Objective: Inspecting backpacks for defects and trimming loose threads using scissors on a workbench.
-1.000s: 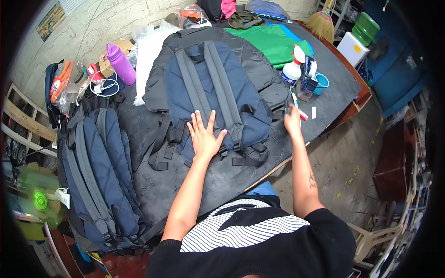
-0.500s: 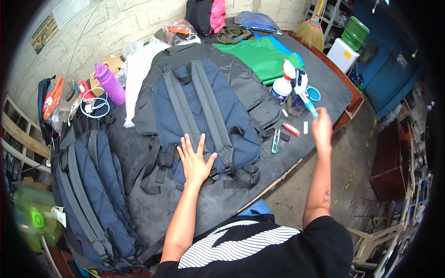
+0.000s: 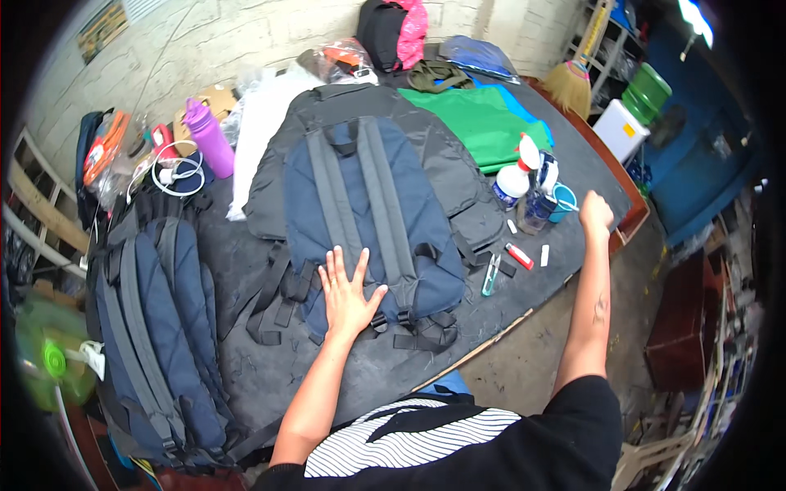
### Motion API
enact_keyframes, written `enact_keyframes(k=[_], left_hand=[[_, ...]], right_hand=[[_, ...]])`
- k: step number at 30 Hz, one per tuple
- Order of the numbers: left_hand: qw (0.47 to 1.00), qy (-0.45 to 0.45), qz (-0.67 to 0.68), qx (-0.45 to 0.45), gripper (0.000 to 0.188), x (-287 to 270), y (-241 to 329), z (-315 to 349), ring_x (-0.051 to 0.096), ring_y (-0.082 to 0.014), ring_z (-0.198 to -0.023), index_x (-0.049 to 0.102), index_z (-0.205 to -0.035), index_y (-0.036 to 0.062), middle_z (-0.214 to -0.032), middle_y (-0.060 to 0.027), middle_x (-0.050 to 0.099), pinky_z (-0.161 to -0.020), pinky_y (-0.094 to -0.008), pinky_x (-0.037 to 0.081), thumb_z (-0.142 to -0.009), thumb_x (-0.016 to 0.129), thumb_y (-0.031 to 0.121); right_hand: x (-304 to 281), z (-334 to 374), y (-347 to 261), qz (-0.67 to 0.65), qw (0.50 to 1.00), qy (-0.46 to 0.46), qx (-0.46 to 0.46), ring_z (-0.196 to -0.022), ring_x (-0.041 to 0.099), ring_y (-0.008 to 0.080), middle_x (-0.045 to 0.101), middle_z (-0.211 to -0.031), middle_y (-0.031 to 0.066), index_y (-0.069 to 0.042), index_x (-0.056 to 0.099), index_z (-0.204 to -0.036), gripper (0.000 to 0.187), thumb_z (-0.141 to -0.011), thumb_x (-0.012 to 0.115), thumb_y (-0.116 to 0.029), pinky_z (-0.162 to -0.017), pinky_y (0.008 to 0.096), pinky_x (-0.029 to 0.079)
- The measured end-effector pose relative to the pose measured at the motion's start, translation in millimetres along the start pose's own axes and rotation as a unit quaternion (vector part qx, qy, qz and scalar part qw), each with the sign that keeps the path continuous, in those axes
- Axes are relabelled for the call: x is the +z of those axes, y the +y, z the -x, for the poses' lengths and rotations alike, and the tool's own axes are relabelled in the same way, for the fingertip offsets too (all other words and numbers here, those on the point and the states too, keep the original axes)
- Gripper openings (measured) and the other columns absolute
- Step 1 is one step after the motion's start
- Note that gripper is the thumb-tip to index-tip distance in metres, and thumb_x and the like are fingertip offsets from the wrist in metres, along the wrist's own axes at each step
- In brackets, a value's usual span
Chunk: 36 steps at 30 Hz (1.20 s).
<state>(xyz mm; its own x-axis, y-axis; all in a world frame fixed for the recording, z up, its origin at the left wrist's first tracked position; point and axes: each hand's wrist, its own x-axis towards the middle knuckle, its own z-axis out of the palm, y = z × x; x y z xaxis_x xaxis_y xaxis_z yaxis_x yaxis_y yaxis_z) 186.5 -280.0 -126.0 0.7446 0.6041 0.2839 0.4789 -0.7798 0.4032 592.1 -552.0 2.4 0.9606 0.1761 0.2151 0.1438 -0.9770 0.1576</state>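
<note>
A navy backpack (image 3: pixel 368 213) lies on the dark table with its grey shoulder straps facing up, over a larger dark-grey bag (image 3: pixel 274 155). My left hand (image 3: pixel 348 295) rests flat on the pack's lower part, fingers spread. Off to the right, my closed right hand (image 3: pixel 596 213) is beside a small teal cup (image 3: pixel 565 195). From its fist a slim pale tool (image 3: pixel 566 206) points toward the cup; the kind is unclear. Left of the cup stand a white spray bottle (image 3: pixel 509 186) with a red-and-white head and a dark clear bottle (image 3: pixel 537 211).
Small snips (image 3: pixel 491 275), a red-and-white tube (image 3: pixel 520 256) and white pieces lie near the table's right edge. Another navy backpack (image 3: pixel 147 327) sits at the left. A purple bottle (image 3: pixel 210 139), coiled white cable (image 3: pixel 178 168) and folded green fabric (image 3: pixel 467 119) are farther back.
My right hand has moved right, and the slim white-and-teal tool now points toward the cup instead of across the bottles. My left hand stays flat on the backpack. The view has shifted slightly.
</note>
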Motion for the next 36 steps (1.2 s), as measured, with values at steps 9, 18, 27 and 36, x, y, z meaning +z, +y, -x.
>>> enact_keyframes(k=[9, 18, 27, 36], left_hand=[[0.999, 0.036, 0.007, -0.004, 0.056, -37.3, 16.0, -18.5, 0.046, -0.0327, -0.105, 0.053, -0.124, 0.0072, -0.111, -0.0162, 0.056, -0.089, -0.0429, 0.035, -0.074, 0.069, 0.028], [0.994, 0.073, 0.035, 0.067, 0.047, -22.0, -64.3, -93.2, 0.026, -0.0354, -0.134, 0.046, -0.133, 0.0214, -0.140, -0.0115, 0.038, -0.108, -0.0529, 0.017, -0.089, 0.051, 0.037], [0.994, 0.062, -0.009, 0.089, 0.054, 10.1, -83.3, -82.1, 0.007, -0.0325, -0.141, 0.029, -0.144, 0.0313, -0.153, -0.0078, 0.015, -0.111, -0.0545, 0.003, -0.093, 0.042, 0.045], [0.995, 0.045, 0.007, 0.091, 0.055, 10.2, -83.9, -82.9, 0.007, -0.0316, -0.142, 0.031, -0.143, 0.0333, -0.153, -0.0065, 0.014, -0.112, -0.0537, 0.002, -0.091, 0.048, 0.042]], right_hand=[[84.3, 35.1, 54.6, -0.201, 0.978, 0.002, -0.056, -0.100, 0.057, 0.0430, 0.055, -0.102, 0.0236, -0.011, 0.053, -0.119, 0.036, -0.084, 0.044, -0.005, -0.082, 0.0459, 0.046], [114.8, 41.8, 40.2, -0.308, 0.937, 0.159, 0.053, -0.100, 0.057, 0.0399, 0.058, -0.104, 0.0266, -0.005, 0.048, -0.117, 0.036, -0.081, 0.045, -0.004, -0.085, 0.0459, 0.043], [13.0, 120.6, -60.6, -0.572, 0.798, 0.164, -0.095, -0.093, 0.057, 0.0174, 0.061, -0.107, 0.0091, 0.000, 0.051, -0.123, 0.034, -0.092, 0.049, -0.015, -0.080, 0.0291, 0.045], [-0.1, 255.2, -238.4, -0.301, 0.879, 0.011, -0.369, -0.074, 0.060, 0.0390, 0.058, -0.078, 0.0179, -0.011, 0.062, -0.108, 0.023, -0.088, 0.051, -0.013, -0.063, 0.0468, 0.048]])
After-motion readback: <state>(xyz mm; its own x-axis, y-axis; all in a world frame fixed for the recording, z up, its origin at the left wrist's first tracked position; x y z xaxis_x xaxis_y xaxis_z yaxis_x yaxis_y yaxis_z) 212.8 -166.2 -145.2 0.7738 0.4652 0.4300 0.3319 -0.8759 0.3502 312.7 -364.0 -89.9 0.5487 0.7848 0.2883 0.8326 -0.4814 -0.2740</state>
